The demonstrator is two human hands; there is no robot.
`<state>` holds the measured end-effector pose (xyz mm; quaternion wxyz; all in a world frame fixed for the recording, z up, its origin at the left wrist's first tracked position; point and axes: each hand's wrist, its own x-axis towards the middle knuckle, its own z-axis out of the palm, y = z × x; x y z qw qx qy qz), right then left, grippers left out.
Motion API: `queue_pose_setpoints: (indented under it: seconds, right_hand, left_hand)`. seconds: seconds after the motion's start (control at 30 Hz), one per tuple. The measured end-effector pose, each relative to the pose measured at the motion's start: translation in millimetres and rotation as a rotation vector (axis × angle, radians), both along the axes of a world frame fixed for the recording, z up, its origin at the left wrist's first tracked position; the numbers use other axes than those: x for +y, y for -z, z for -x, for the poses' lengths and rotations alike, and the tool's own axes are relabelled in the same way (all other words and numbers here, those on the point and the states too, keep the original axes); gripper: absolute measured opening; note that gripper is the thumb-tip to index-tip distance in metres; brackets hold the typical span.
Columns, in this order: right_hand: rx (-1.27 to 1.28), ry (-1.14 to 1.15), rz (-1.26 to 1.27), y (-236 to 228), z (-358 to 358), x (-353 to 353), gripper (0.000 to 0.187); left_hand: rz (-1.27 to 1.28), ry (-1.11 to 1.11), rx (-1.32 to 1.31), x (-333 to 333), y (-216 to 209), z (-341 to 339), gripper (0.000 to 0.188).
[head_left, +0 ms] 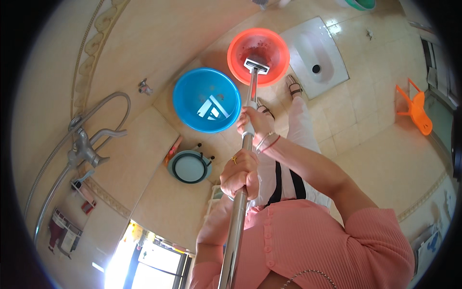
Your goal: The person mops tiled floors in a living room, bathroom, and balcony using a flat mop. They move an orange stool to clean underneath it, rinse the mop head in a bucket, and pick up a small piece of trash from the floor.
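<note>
1. Gripping the metal-poled mop [247,141]: left hand [239,172] and right hand [256,121], both clamped around it.
2. Mop head [256,66] lies within the orange-red basin [234,53].
3. Blue markings on the white item [426,250]: unreadable.

Over my remote feed I am counting one left hand [239,173] and one right hand [258,123], making two, along with one long-handled mop [247,141], one ring [234,160] and two sandals [295,90]. I am making out three round basins: one red basin [280,55], one blue basin [185,108] and one grey-blue basin [189,167], plus one green vessel [362,4], cut off at the upper edge. I am also tallying one squat toilet [323,50], one orange stool [417,110], one shower mixer [84,149], one small wall tap [144,87] and one bright window [154,267].
</note>
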<state>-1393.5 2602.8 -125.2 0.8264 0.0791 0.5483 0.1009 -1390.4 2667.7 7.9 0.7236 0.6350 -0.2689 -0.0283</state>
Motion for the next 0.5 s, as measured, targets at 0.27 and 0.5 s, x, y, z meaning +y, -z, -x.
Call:
queue_pose_setpoints:
  seconds: [0.27, 0.5]
  right_hand:
    - [0.027, -0.081, -0.118, 143.3, -16.1, -17.5, 0.006]
    - [-0.092, -0.131, -0.08, 266.4, -25.0, -29.5, 0.004]
  left_hand:
    - [-0.089, 0.056, 0.095, -3.5, -8.9, -6.9, 0.035]
    - [-0.173, 0.204, 0.148, 3.9, -15.6, -9.7, 0.027]
